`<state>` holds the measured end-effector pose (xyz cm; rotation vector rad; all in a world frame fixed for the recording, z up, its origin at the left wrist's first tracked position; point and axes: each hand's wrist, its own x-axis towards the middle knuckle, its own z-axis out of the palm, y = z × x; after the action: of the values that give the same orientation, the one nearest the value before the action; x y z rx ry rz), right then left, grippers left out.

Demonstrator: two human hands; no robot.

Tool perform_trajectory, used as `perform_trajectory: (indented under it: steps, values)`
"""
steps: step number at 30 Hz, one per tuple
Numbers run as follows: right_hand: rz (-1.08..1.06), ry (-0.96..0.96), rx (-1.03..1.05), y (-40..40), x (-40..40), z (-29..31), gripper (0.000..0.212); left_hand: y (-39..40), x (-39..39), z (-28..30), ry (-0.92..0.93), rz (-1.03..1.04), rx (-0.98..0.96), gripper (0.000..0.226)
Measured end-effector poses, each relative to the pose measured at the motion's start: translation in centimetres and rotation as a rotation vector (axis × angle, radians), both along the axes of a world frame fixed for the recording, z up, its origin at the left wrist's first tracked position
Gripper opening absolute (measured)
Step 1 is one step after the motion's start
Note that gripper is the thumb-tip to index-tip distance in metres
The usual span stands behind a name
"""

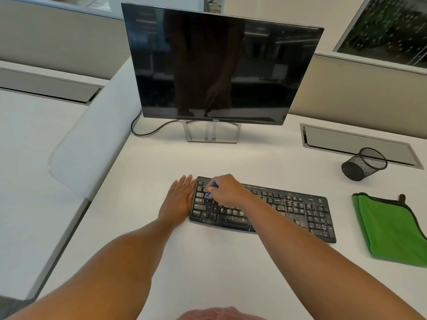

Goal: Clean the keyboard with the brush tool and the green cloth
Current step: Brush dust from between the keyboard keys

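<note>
Blue brush tool [210, 189] pinched in right hand [225, 189] over crumb-strewn keyboard [298, 210]; left hand [181, 198] laid flat at keyboard's left edge. Green cloth [390, 229], tipped mesh pen cup [364, 163] seen right on worktop [208, 262]; Dell monitor [217, 65] behind.

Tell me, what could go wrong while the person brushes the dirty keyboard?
The right hand works the blue brush at the keyboard end nearest the flat left hand, so white crumbs might get flicked onto the desk. The green cloth lies beyond the far end, so the wiping step might get skipped.
</note>
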<state>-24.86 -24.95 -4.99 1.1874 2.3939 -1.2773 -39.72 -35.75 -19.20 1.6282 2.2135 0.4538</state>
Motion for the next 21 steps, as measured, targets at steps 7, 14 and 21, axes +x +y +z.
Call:
perform_trajectory:
  steps: [7,14,21]
  values:
    - [-0.022,0.005,-0.106,-0.27,0.17,-0.93,0.017,-0.11,-0.06,-0.07,-0.001,-0.005,0.009,0.073]
    - [0.092,-0.107,-0.242,-0.76,0.33,-0.73,0.018,-0.06,-0.02,0.22,-0.003,-0.007,-0.006,0.075]
    - [0.193,-0.116,-0.127,-0.98,-0.02,-0.97,0.022,-0.09,-0.07,0.22,0.002,-0.015,0.001,0.075]
